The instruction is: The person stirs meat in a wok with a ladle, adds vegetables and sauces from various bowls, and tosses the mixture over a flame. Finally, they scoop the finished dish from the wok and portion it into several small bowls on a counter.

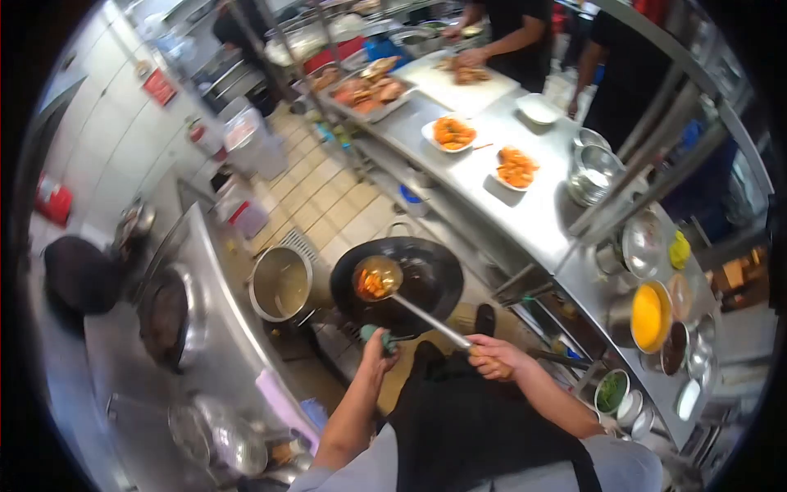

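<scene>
My right hand [502, 357] is closed around the handle end of a long metal ladle [430, 318]. The ladle's bowl is over the dark wok [443, 283] and carries orange-red food pieces [374, 283]. My left hand [379, 357] is wrapped round a green cloth [373, 334] at the near rim of the wok, where the wok's handle seems to be covered. Dark residue or liquid shows inside the wok. Left of it stands a tall metal pot [280, 284] with some cloudy liquid.
On the steel counter [484, 184] are two white dishes of orange food [453, 133], [516, 168]; a tray of meat [365, 90] lies beyond. A co-worker's hand [473, 57] touches food on a cutting board. Bowls and a yellow-filled pot [648, 318] line the right; a steel stove [238, 328] runs along the left.
</scene>
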`<state>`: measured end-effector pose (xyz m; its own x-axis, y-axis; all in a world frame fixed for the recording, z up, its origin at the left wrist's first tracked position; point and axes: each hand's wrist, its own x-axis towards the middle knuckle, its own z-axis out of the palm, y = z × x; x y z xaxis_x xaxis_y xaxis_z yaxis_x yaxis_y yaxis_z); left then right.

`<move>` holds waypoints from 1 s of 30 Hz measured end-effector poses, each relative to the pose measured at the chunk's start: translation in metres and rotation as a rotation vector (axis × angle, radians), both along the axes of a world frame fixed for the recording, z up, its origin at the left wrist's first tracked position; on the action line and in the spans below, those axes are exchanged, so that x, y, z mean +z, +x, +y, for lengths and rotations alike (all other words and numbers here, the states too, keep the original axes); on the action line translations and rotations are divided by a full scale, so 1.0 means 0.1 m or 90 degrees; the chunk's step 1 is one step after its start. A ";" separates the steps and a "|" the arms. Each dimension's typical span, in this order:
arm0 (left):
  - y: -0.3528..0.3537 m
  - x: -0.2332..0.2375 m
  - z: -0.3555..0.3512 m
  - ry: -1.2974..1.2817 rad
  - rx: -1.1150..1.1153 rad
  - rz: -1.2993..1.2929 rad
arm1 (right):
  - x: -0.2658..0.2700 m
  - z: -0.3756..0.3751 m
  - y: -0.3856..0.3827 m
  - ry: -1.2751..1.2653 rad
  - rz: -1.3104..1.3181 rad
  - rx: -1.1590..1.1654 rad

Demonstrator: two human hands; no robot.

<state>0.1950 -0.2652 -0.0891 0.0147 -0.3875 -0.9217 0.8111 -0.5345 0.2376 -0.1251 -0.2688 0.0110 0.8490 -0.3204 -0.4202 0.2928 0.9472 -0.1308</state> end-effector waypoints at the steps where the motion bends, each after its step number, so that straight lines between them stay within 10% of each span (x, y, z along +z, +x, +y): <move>1: 0.06 -0.08 0.09 -0.033 0.014 0.061 | 0.12 0.00 0.02 -0.013 0.040 -0.010; 4: 0.03 -0.03 0.19 -0.044 -0.012 0.123 | 0.60 -0.01 -0.18 -0.036 0.126 -0.092; 12: -0.08 -0.20 0.30 0.041 -0.003 0.092 | 1.54 -0.20 -0.59 -0.851 1.032 -0.077; 30: -0.30 -0.11 0.34 0.201 0.020 -0.001 | 1.44 -0.66 -1.16 -0.627 1.034 -0.166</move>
<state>0.1654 -0.2312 -0.0997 0.0230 -0.0816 -0.9964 0.8286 -0.5560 0.0647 -0.2411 -0.3349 0.1548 -0.2170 -0.9407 -0.2610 -0.5434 0.3385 -0.7682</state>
